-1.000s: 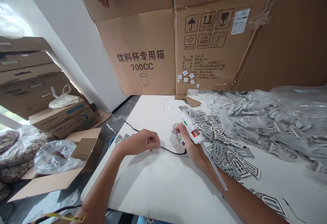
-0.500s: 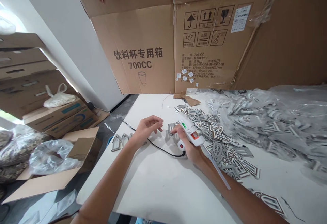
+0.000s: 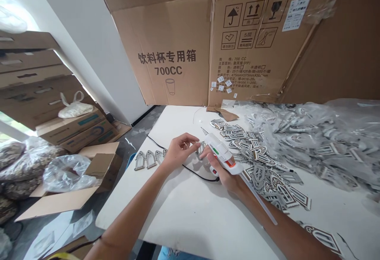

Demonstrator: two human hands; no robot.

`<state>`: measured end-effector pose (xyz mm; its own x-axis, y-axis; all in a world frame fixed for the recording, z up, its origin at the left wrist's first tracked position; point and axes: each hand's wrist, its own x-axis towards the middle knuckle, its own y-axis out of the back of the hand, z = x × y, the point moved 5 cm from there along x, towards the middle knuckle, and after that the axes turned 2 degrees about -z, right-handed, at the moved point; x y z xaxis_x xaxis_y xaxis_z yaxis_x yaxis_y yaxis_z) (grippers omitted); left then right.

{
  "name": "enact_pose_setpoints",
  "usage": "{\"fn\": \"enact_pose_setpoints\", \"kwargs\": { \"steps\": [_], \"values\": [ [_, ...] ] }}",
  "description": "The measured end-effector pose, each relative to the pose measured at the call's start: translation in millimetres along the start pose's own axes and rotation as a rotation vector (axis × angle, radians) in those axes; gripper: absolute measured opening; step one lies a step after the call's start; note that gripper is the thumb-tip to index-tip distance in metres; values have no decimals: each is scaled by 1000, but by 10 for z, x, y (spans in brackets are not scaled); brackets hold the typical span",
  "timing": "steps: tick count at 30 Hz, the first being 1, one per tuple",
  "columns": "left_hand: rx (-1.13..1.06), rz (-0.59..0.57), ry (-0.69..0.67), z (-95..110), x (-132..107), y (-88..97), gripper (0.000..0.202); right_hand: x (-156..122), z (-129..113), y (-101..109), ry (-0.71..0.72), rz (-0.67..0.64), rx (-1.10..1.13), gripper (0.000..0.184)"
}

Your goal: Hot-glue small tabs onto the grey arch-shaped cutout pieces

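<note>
At the middle of the white table, right hand: wrapped tight round the handle of a white hot-glue gun, forefinger stretched forward to the cutout
Left hand: thumb and fingertips pinched narrow on a small grey arch-shaped cutout, low over the table
Cutout: between the two hands, just under the gun's nozzle; touching the nozzle or not, cannot tell
Glue gun: nozzle points away from the person, green and orange marks on top, clear glue stick jutting out the back along the right forearm
Black cord: leaves the gun's handle, passes under the left hand, runs off toward the table's left edge
Row of grey arched pieces: flat, side by side, just left of the left hand, near the table edge
Loose heap of grey-and-white cutouts: spread on the table right of the gun, reaching along the right forearm
Clear plastic bag: far right, crumpled, full of the same cutouts, touching the heap
Big brown cardboard carton: upright at the table's far edge, printed 700CC plus handling symbols
Torn cardboard scrap: on the table at the carton's foot
Floor, left: open cardboard box with a clear plastic sack in it, stacked cartons behind, white bag on top
</note>
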<state>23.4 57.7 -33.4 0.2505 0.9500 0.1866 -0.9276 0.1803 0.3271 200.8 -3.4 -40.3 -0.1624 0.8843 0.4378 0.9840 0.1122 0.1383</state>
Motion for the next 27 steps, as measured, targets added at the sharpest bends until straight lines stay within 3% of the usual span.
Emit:
{"fn": "enact_pose_setpoints", "kwargs": {
  "steps": [6,13,17,22,27],
  "values": [
    [48,30,-121,7,-4,-25,28,-1,0,4,-3,18,-2,26],
    [-246,-139,50,-68,-32,-156,35,-10,-26,-2,-13,-18,20,24],
    [-387,-111,116,-104,-31,-133,43,9,-57,-3,66,-14,48,21],
    [-450,-109,163,-136,-31,-132,51,23,-82,-12,44,-28,-3,24],
    [-482,-25,162,-112,-25,-107,50,26,-48,21,12,114,-37,23]
  ]
}}
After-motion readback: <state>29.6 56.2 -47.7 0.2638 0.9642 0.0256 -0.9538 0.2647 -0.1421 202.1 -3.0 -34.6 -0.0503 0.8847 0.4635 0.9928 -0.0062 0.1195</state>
